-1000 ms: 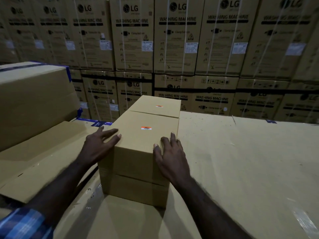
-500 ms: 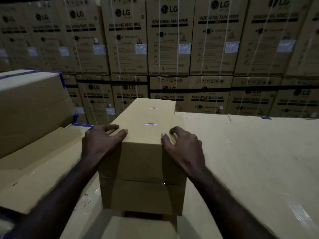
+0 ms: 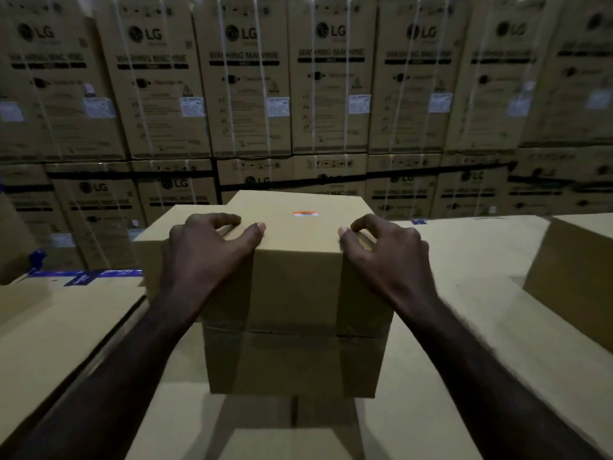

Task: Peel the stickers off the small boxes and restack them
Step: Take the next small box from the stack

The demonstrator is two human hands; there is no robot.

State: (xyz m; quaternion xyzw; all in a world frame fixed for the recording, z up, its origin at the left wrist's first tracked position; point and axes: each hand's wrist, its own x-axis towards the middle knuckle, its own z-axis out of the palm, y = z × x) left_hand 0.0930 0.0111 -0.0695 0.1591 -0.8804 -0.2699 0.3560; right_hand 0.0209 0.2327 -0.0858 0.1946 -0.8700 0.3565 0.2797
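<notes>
Your left hand & right hand both grip the top small box, fingers curled over its top edges, sticker on top, box sitting on another box mid-stack.

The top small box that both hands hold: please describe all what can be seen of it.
The top small box is plain brown cardboard, closed, upright, sitting on a like box below. One small orange and white sticker lies on its top face, not yet peeled. The left hand grips its upper left edge and the right hand its upper right edge, thumbs on top.
</notes>
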